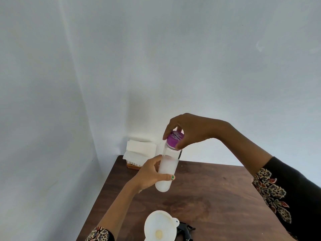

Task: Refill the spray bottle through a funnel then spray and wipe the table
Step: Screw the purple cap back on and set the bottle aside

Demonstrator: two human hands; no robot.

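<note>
Head view: your left hand wraps the clear bottle of milky liquid, held tilted in the air above the table. Your right hand pinches its purple cap. The white funnel sits below the bottle, nearer you. With the bottle tilted, loosening the cap could spill liquid.

A clear bottle with a purple cap is held tilted above the brown wooden table, its cap end leaning to the right; its lower part is filled with a milky white liquid; a white funnel is seen at the near edge, its wide mouth upward; a black spray trigger head is laid just beside the funnel.
</note>
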